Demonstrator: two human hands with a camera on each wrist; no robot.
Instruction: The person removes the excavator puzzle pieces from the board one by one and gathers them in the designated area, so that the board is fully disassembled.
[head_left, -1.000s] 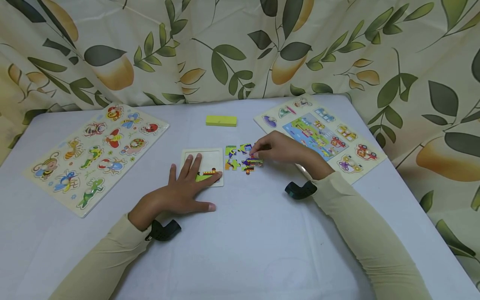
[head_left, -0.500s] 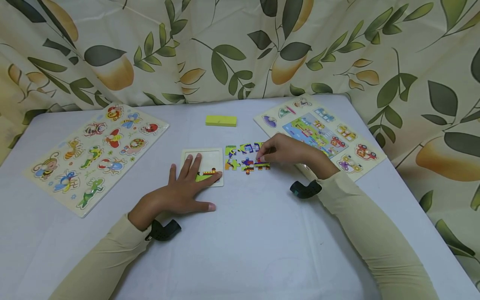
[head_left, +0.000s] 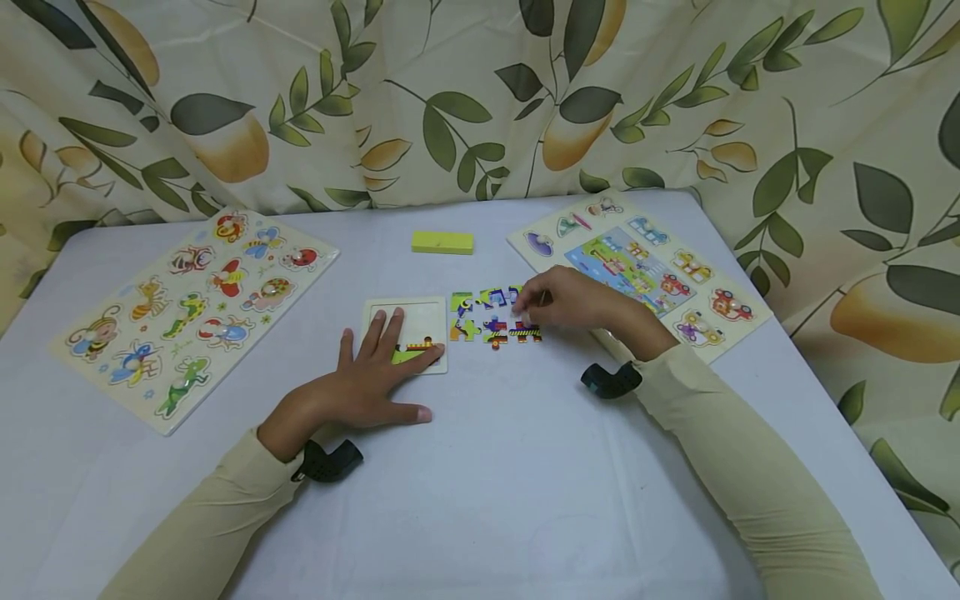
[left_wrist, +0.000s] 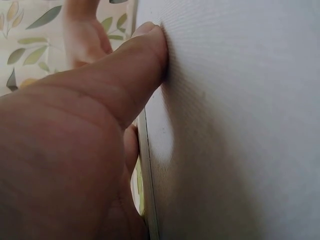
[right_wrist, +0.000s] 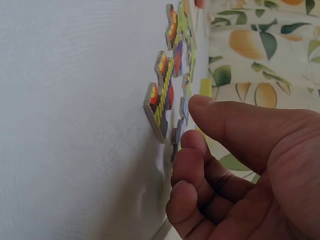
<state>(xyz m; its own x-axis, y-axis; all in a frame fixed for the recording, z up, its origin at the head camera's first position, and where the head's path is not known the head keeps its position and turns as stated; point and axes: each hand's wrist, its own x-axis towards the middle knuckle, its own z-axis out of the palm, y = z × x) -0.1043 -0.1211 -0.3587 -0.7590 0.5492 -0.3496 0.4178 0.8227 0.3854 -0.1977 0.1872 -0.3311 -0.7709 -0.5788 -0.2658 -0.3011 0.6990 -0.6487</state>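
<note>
Head cam has a bug puzzle board (head_left: 213, 302) way over on the left, lying at an angle on the white tablecloth (head_left: 487, 500), with bees, beetles and a caterpillar all over it. Next along is the beige left sleeve (head_left: 213, 508) coming up from the bottom, with a little black camera (head_left: 330, 461) at the wrist. That leads to the left hand (head_left: 367, 375), palm down and fingers spread wide. A couple of fingers lie across a small square tray (head_left: 423, 312), the index covers its lower right corner, and the thumb sits off it. Left wrist view backs that up: thumb tip down on the cloth, tray edge just beyond it.

Some green and red picture (head_left: 405, 355) shows at the bottom of the tray, partly under the hand. Farther back is a yellow-green block (head_left: 442, 242), well apart from the fingers.

Just right of the tray there's a cluster of loose puzzle pieces (head_left: 495, 325), purple, green and yellow-and-black striped, flat on the cloth. The right hand (head_left: 566, 298) is at their right end, fingers loosely curled. Right wrist view shows a gap between thumb and index, with the block visible through it. Can't tell if the fingertips actually touch a piece.

Then the right sleeve (head_left: 735, 442), another black wrist camera (head_left: 611, 380), and a vehicle board (head_left: 663, 252) partly behind the right hand and wrist. Leafy curtain (head_left: 480, 108) runs behind everything.
</note>
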